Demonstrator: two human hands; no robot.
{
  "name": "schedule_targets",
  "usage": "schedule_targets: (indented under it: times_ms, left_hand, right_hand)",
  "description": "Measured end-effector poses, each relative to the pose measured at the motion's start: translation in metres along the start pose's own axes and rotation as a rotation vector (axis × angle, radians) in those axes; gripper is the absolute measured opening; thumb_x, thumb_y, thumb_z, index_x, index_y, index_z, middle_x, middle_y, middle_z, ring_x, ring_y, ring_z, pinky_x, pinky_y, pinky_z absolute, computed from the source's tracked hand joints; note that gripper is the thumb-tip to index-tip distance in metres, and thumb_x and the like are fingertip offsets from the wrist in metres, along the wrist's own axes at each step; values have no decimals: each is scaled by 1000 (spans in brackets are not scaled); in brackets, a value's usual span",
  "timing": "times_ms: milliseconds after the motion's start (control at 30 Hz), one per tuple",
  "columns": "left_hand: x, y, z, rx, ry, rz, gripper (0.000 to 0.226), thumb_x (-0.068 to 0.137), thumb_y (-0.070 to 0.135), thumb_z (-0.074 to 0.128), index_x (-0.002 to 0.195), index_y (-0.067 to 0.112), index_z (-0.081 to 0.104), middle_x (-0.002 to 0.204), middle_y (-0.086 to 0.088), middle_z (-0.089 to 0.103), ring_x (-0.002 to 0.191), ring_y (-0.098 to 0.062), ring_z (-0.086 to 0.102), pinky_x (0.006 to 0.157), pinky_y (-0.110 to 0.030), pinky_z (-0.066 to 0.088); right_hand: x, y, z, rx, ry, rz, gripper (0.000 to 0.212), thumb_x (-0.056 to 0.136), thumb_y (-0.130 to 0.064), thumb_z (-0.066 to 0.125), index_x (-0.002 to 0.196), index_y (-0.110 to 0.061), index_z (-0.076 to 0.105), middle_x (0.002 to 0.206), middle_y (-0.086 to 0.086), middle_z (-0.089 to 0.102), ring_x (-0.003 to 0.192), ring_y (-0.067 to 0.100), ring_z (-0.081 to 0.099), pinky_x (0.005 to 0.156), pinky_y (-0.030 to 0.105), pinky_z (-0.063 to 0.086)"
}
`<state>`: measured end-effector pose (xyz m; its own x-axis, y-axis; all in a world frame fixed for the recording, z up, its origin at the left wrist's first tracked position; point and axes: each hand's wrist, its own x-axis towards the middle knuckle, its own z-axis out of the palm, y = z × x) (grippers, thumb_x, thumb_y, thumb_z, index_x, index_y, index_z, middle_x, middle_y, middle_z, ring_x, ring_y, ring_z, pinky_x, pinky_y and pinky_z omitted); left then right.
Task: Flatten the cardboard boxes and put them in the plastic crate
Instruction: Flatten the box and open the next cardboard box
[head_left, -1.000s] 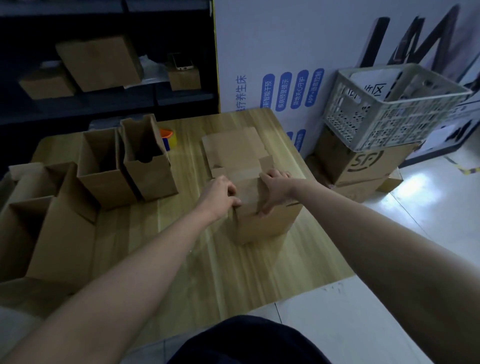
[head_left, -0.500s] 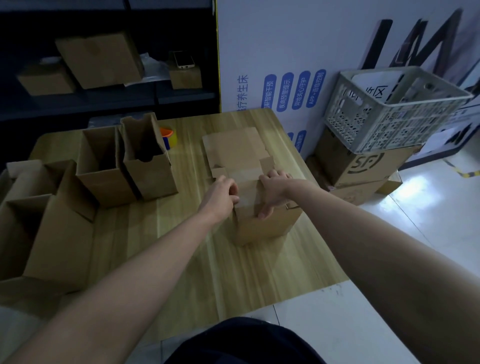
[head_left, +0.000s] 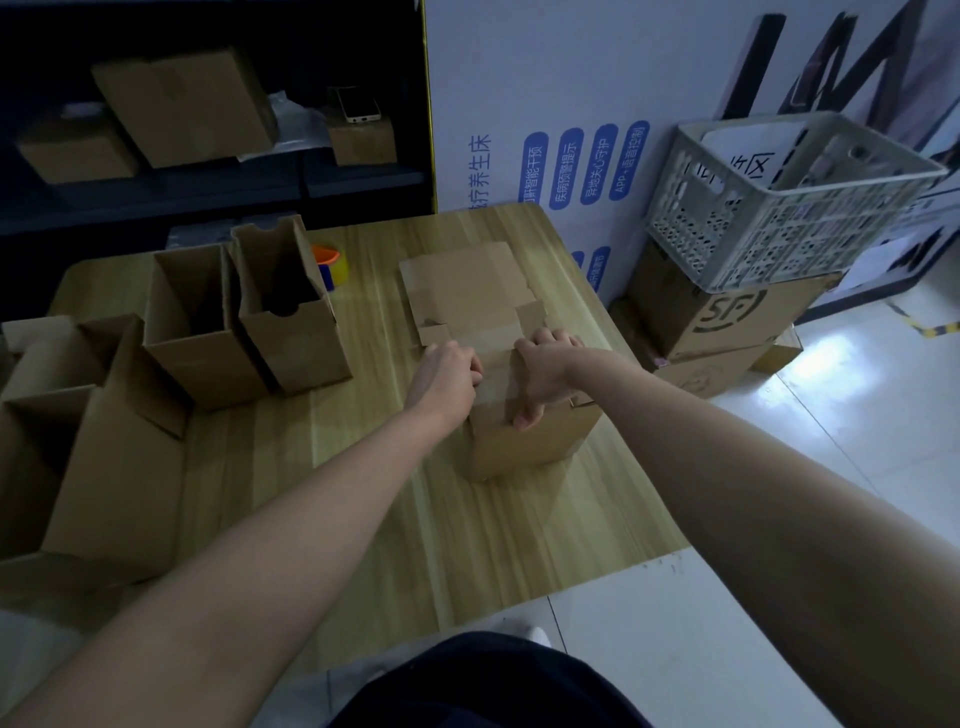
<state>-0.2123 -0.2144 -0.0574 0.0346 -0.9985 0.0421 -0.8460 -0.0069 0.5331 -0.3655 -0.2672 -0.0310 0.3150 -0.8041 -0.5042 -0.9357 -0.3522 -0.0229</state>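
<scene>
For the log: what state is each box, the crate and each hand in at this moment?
Box under the hands: upright on the table, lid flap folded back, not flattened.
Left hand: fingers curled on the box top.
Right hand: grips the box's top edge, thumb on its near face.
Two tall boxes: upright, tops open.
Plastic crate: on stacked boxes beside the table, open side up.
</scene>
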Motion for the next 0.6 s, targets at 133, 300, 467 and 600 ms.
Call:
schedule_targets:
  times_ms: [133, 300, 467, 600]
  left_hand:
    - [-1, 1, -1, 48, 28, 34, 14, 92, 14, 56, 81, 11, 63, 96, -6, 57, 92, -18, 47, 74, -29, 36]
    - [0, 7, -2, 129, 11, 89, 10, 92, 5, 53, 86, 10, 59, 98, -7, 57, 93, -20, 47, 74, -28, 36]
    - [0, 5, -2, 178, -67, 134, 12, 92, 2, 47, 96, 10, 55, 106, -7, 55, 101, -21, 44, 83, -32, 40]
    - [-2, -7, -4, -46, -59, 121, 11, 94, 12, 52, 94, 11, 62, 102, 0, 54, 99, -15, 43, 83, -26, 34]
  right_hand:
    - [0, 0, -2, 2, -5, -9, 119, 53, -62, 79, 148, -18, 21, 145, 10, 27, 134, 34, 23, 111, 50, 21]
    - [-1, -1, -1, -4, -8, -12, 119, 55, -62, 79, 148, -17, 20, 146, 11, 26, 136, 35, 21, 112, 50, 21]
    - [-5, 0, -1, 17, 6, -18, 116, 56, -61, 78, 147, -18, 21, 146, 9, 26, 136, 34, 21, 112, 49, 20]
    - [-5, 0, -1, 34, 11, -17, 117, 56, -61, 79, 147, -16, 22, 146, 9, 26, 136, 34, 20, 112, 49, 18]
